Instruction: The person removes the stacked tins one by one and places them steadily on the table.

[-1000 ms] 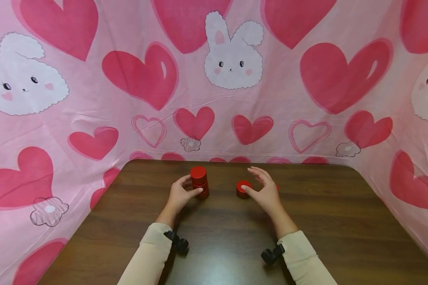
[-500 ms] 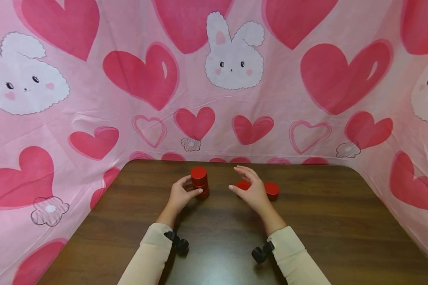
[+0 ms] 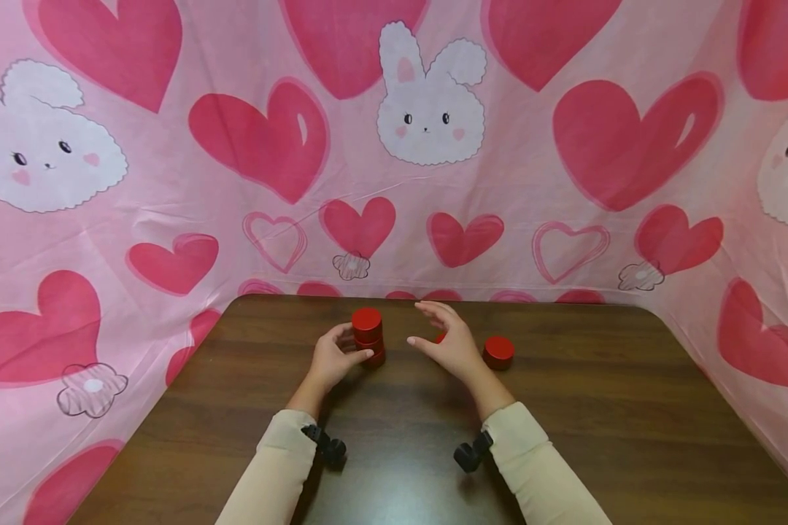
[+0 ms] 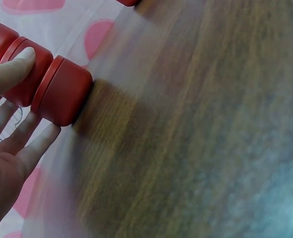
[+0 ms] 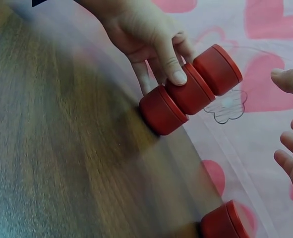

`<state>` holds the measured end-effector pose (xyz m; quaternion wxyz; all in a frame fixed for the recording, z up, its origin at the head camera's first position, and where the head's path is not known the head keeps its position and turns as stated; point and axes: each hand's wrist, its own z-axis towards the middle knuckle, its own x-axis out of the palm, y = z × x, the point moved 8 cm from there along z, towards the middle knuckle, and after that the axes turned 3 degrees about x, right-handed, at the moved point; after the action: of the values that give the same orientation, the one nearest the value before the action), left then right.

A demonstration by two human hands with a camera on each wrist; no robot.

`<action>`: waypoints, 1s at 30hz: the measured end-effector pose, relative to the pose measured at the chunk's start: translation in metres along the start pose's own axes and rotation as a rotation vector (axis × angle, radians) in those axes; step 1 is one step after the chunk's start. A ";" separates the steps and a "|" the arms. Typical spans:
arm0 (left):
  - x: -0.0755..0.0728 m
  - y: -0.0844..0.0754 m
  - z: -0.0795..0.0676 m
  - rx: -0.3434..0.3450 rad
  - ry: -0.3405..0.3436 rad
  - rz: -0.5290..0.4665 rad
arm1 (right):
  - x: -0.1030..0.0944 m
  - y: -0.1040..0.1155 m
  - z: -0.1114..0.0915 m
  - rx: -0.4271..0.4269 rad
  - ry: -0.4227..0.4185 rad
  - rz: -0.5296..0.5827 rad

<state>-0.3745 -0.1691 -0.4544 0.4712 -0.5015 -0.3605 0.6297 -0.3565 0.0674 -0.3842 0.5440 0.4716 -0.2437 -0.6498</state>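
Three red round lidded tins point(image 3: 368, 324) stand stacked on the table, slightly offset from one another. My left hand point(image 3: 333, 361) holds this stack from its left side. In the right wrist view, the left thumb presses the middle tin point(image 5: 192, 90), while fingers reach behind it toward the bottom tin point(image 5: 161, 111). My right hand point(image 3: 452, 346) hovers to the right of the stack, thumb and fingers spread with nothing between them. Behind it, one red tin point(image 3: 440, 337) is mostly hidden. Another red tin point(image 3: 498, 351) sits just right of that hand.
The brown wooden table point(image 3: 394, 430) reaches back to a pink cloth point(image 3: 427, 189) printed with hearts and rabbits, which also hangs at both sides. A black wrist camera point(image 3: 331, 450) is strapped on the left sleeve, another wrist camera point(image 3: 470, 453) on the right.
My right hand has moved left, away from the rightmost tin and past the nearer one, toward the stack. The left hand and its stack have stayed in place.
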 end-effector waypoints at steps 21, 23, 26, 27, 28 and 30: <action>-0.002 0.001 0.002 0.050 -0.001 -0.002 | 0.035 0.003 0.012 0.001 0.075 -0.010; -0.001 0.001 0.002 0.054 0.003 -0.005 | 0.039 0.003 0.013 0.003 0.087 -0.002; 0.000 0.001 0.002 0.045 0.009 -0.012 | 0.044 0.005 0.015 0.005 0.100 0.014; 0.000 0.000 0.001 0.042 0.012 -0.015 | 0.045 0.005 0.015 0.004 0.105 0.026; 0.000 -0.002 0.001 0.043 0.015 -0.019 | 0.047 0.005 0.016 0.007 0.108 0.036; 0.001 -0.008 -0.001 0.047 0.021 -0.016 | 0.049 0.005 0.017 0.013 0.109 0.050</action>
<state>-0.3717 -0.1658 -0.4476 0.4917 -0.4941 -0.3443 0.6290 -0.3672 0.0169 -0.3892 0.5695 0.5034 -0.2296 -0.6079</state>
